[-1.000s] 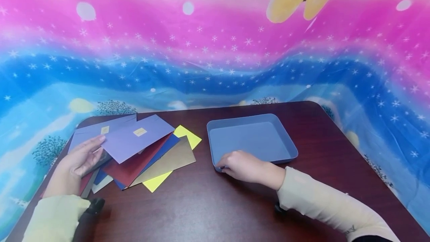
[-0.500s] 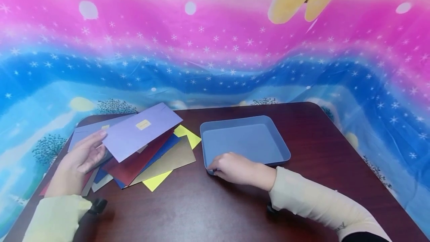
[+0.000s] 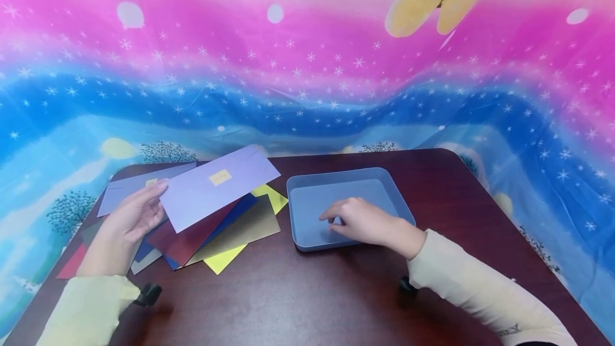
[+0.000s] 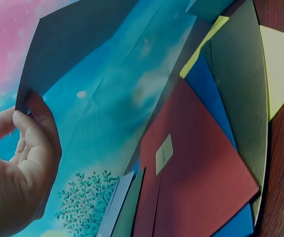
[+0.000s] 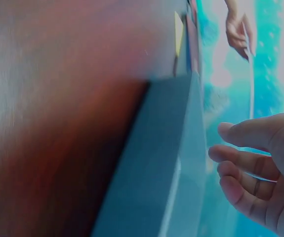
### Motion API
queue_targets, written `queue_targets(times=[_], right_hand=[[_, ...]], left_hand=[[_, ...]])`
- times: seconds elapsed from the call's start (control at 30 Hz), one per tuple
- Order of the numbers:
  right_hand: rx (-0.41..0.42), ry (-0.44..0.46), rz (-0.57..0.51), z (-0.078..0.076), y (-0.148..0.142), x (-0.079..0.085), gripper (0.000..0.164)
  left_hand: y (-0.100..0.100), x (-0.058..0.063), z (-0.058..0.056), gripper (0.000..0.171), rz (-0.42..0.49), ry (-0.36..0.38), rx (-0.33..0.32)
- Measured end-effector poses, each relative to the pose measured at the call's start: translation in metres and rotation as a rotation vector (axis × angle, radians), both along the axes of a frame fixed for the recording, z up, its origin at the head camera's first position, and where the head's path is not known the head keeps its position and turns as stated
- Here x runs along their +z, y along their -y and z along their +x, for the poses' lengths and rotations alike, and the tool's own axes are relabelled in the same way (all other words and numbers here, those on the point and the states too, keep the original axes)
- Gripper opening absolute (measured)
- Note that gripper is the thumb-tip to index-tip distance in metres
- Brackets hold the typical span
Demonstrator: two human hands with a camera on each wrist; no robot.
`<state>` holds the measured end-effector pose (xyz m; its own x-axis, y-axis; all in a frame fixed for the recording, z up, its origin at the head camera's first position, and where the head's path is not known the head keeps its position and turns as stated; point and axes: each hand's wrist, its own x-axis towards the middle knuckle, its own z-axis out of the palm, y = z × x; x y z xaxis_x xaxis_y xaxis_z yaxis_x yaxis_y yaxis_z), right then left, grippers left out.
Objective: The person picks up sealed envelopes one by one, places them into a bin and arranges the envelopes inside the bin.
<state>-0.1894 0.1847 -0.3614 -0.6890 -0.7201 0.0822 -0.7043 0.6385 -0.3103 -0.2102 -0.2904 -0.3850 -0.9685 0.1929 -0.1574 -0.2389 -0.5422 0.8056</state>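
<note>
My left hand (image 3: 136, 218) pinches a purple envelope (image 3: 206, 199) with a small cream label by its near left corner, holding it tilted above a fanned pile of envelopes. In the left wrist view, thumb and fingers grip the corner of that envelope (image 4: 72, 42), whose shaded side shows. My right hand (image 3: 360, 220) hovers over the front part of a blue-grey tray (image 3: 300, 242), fingers loosely bent and holding nothing. From the right wrist view, the right hand (image 5: 255, 173) is apart from the tray wall (image 5: 156, 143).
Under the held envelope lie a dark red envelope (image 3: 187, 239), a brown one (image 3: 254, 223) and a yellow one (image 3: 223, 260). Another purple envelope (image 3: 115, 194) lies at the back left. The dark wooden table (image 3: 288, 303) meets a patterned cloth backdrop (image 3: 307, 68).
The purple envelope has been raised and carried right by my left hand. My right hand has let go of the tray's near left corner and lifted; the tray had shifted slightly left before that.
</note>
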Motion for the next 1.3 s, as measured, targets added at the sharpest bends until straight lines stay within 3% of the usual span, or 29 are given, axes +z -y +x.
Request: queue_targets(times=[0.2, 0.4, 0.53, 0.73, 1.03, 1.17, 1.3], right_hand=[[-0.139, -0.019, -0.055, -0.014, -0.037, 0.016, 0.029], [-0.273, 0.007, -0.141, -0.032, -0.08, 0.025, 0.04], [-0.353, 0.091, -0.221, -0.043, -0.11, 0.018, 0.051], [-0.469, 0.281, -0.225, -0.054, -0.145, -0.006, 0.066], [-0.502, 0.603, -0.406, -0.055, -0.175, -0.025, 0.065], [-0.486, 0.687, -0.431, -0.055, -0.178, -0.029, 0.069], [-0.47, 0.713, -0.42, -0.057, -0.178, -0.033, 0.072]], left_hand=[[-0.011, 0.003, -0.002, 0.021, -0.006, -0.002, -0.008], [-0.026, 0.003, -0.003, 0.02, 0.006, -0.015, -0.056], [-0.039, 0.002, -0.006, 0.018, 0.022, -0.016, -0.098], [-0.058, 0.001, -0.008, 0.017, -0.026, 0.013, -0.114], [-0.102, 0.0, -0.015, 0.021, -0.014, 0.043, -0.208], [-0.118, -0.001, -0.018, 0.019, -0.025, 0.054, -0.232], [-0.13, -0.004, -0.022, 0.022, -0.056, 0.05, -0.242]])
